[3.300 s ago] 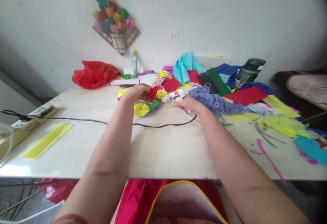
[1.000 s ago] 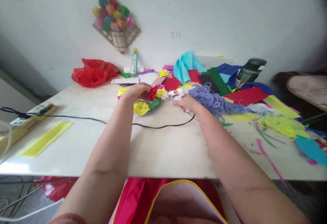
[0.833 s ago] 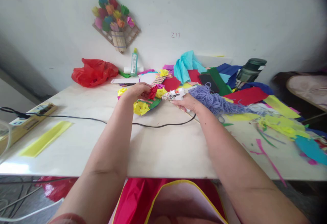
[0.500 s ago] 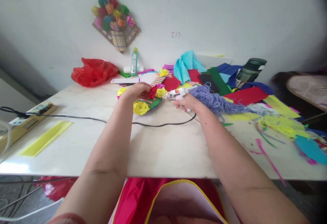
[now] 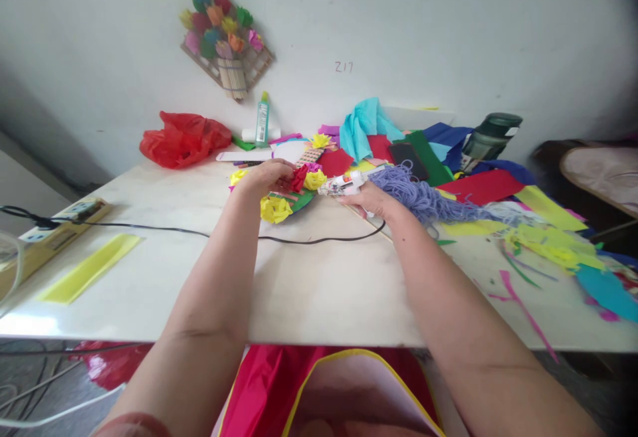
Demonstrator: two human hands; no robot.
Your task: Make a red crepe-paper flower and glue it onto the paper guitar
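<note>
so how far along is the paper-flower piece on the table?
Partly built: yellow flowers already sit on the craft piece. In hand: the left hand holds a red flower against it, and the right hand aims the glue gun there. Left: loose paper sheets and scraps are unused, so more flowers probably follow.

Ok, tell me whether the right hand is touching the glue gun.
Touching. The head view shows the right hand wrapped around the glue gun, its nozzle pointing at the paper flowers.
</note>
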